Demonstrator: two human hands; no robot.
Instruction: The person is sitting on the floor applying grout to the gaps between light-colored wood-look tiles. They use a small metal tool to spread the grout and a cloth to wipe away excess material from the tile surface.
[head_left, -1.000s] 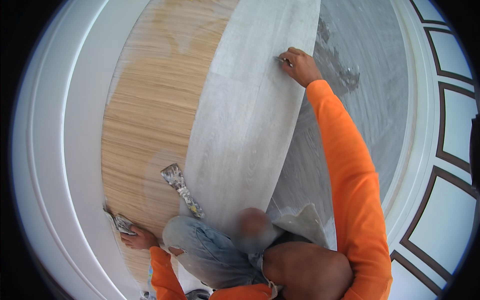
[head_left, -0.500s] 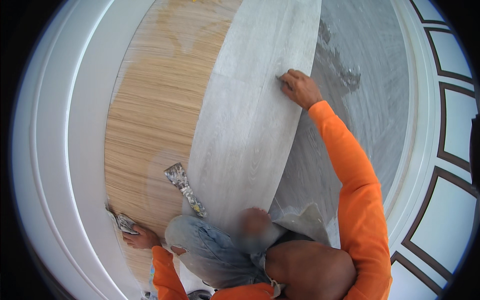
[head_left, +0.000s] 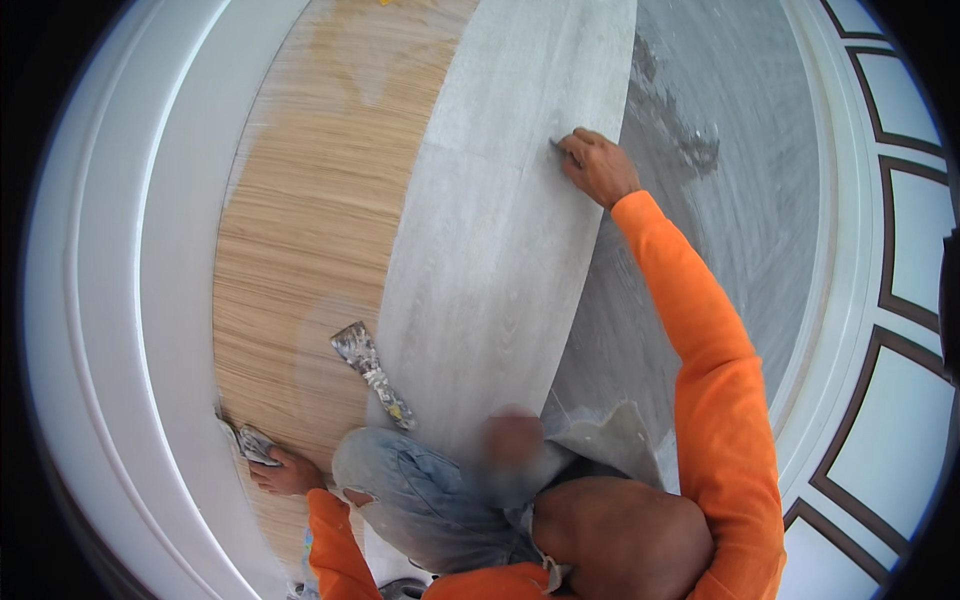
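Note:
My right hand (head_left: 600, 165) is closed at the right side of a light grey wood-grain plank (head_left: 480, 260). A small dark, thin tip (head_left: 556, 144) juts from its fingers onto the plank; I cannot make out the whole tool. At the lower left, my left hand (head_left: 285, 472) is closed around a crumpled-looking grey and white thing (head_left: 258, 444), perhaps a rag, by the edge of the tan wood-grain boards (head_left: 310, 230). Between the hands lies a putty-smeared scraper (head_left: 372, 374), across the seam of tan and grey boards.
Dark grey, streaked adhesive (head_left: 720, 210) covers the floor right of the plank. A torn grey sheet (head_left: 615, 440) lies beside my bent knees. White moulded trim (head_left: 110, 300) curves along the left, and white panels with brown frames (head_left: 890, 420) line the right.
My right hand has shifted slightly up in the picture along the grey plank. My left hand stays on the grey and white thing. The scraper lies as before.

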